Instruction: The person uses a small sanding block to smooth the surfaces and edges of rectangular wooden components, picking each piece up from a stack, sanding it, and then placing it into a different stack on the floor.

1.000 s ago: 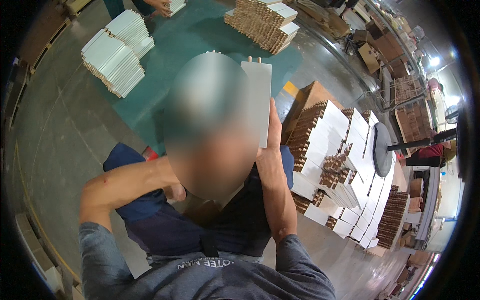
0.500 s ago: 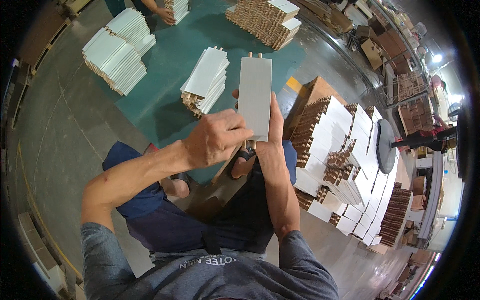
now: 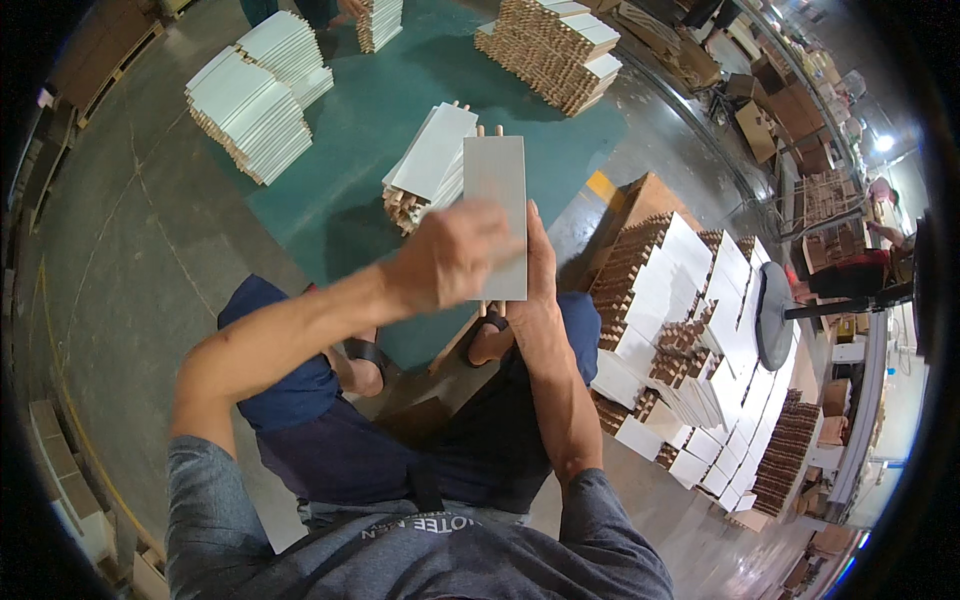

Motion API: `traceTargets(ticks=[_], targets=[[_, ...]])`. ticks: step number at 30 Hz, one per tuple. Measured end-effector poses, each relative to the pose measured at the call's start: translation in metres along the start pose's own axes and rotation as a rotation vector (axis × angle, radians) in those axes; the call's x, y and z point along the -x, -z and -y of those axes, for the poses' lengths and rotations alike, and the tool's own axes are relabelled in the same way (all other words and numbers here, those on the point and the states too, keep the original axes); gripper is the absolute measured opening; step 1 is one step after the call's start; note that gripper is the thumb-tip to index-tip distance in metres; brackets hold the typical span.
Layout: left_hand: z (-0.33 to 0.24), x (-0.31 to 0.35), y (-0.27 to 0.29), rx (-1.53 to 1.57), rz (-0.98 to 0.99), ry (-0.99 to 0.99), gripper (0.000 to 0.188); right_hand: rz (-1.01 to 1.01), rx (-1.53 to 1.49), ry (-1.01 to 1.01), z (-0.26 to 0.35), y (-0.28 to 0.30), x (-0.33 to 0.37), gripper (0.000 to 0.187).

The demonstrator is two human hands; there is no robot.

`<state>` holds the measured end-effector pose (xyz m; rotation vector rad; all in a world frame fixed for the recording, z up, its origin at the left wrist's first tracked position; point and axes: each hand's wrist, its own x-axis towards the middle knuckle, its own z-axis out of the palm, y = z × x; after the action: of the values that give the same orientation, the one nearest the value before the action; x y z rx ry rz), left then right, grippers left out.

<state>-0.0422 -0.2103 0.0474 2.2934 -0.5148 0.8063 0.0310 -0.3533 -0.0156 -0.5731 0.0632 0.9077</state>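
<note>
My right hand grips a white rectangular wooden panel by its right edge and underside, holding it upright before me. Wooden dowels stick out past the panel's far and near ends. Across the panel's lower left part, my left hand is smeared by motion, and its fingers cannot be made out. Just beyond lies a small stack of similar white panels with dowel ends, on the green mat.
Stacks of white panels stand at the far left, with another stack at the far right. A big pile of panels sits close on my right, beside a round black disc on an arm. Another person's hand touches a far stack.
The panel has shifted slightly left and nearer to me. My left hand has moved up from its near end onto its face and is now blurred. My right hand still grips it.
</note>
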Motion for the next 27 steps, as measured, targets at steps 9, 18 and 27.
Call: traceTargets(ticks=[9, 18, 27], targets=[[0.057, -0.028, 0.024, -0.088, -0.218, 0.156, 0.023, 0.052, 0.148, -0.044, -0.008, 0.0, 0.002, 0.057], [-0.002, 0.003, 0.003, -0.054, 0.016, -0.07, 0.023, -0.025, -0.009, -0.045, -0.003, -0.005, 0.002, 0.057], [0.034, -0.008, 0.01, -0.111, -0.101, 0.033, 0.028, -0.141, 0.249, 0.021, 0.002, -0.018, 0.01, 0.059]])
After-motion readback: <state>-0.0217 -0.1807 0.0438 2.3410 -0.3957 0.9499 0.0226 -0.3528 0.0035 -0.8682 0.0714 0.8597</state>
